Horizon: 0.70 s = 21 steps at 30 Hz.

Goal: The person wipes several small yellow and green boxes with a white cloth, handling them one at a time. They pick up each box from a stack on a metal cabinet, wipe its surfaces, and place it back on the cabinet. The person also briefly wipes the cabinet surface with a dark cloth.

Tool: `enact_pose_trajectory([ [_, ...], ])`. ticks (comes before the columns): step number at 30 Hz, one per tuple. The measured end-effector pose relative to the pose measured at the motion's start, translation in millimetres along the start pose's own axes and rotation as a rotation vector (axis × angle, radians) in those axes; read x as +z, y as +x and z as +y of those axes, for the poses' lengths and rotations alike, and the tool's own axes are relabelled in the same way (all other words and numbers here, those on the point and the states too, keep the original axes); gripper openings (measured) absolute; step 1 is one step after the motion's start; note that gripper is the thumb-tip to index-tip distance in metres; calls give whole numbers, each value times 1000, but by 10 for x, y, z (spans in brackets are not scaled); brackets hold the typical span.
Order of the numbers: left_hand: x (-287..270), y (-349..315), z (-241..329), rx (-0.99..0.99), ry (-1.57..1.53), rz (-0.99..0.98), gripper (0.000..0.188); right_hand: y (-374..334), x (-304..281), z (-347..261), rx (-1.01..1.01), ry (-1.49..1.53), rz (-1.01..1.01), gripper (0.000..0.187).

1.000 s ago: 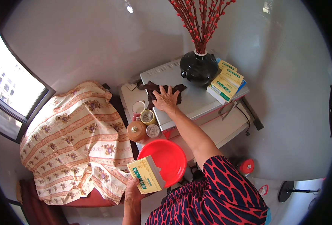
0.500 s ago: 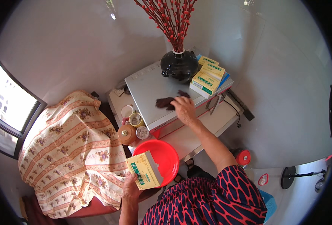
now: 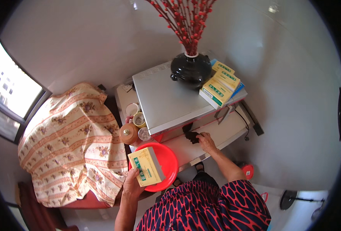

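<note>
In my left hand (image 3: pixel 132 182) is a pale yellow carton with green print (image 3: pixel 144 166), tilted, gripped near its lower left corner. Behind the carton is a round red plastic basin (image 3: pixel 169 165); whether my fingers also touch it is hidden. My right hand (image 3: pixel 207 143) pinches a crumpled dark cloth (image 3: pixel 193 136). This cloth hangs just in front of the silver microwave-like appliance (image 3: pixel 160 100), above the white table (image 3: pixel 178 151). The appliance's front shows a dark reflection near the cloth.
A black vase (image 3: pixel 191 71) with red-budded branches stands on the appliance beside several stacked yellow cartons (image 3: pixel 219 90). Left of it are a brown lidded jar (image 3: pixel 129 133), a yellow cup (image 3: pixel 139 119) and a small tub (image 3: pixel 144 134). A flowered cloth (image 3: pixel 76 146) drapes furniture at left.
My right hand has moved the dark cloth off the appliance's top, down and toward me, to its front. My left hand still holds the carton by the basin. The view has shifted slightly.
</note>
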<state>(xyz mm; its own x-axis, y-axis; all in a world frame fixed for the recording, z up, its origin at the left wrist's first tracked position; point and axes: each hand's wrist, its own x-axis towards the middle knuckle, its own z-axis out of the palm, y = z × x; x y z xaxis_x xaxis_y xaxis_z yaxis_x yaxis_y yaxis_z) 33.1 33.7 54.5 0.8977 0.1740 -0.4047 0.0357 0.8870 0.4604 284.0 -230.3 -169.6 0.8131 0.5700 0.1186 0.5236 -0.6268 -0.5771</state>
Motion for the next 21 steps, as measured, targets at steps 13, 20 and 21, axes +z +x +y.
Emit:
enact_pose_trajectory([
  [13, 1005, 761, -593, 32, 44, -116, 35, 441, -1490, -1365, 124, 1578, -875, 43],
  [20, 1210, 875, -779, 145, 71, -21, 37, 461, -1807, -1000, 148, 1394, -639, 23],
  [21, 1256, 874, -815, 157, 78, -22, 38, 475, -1825, -1056, 178, 1477, -603, 21],
])
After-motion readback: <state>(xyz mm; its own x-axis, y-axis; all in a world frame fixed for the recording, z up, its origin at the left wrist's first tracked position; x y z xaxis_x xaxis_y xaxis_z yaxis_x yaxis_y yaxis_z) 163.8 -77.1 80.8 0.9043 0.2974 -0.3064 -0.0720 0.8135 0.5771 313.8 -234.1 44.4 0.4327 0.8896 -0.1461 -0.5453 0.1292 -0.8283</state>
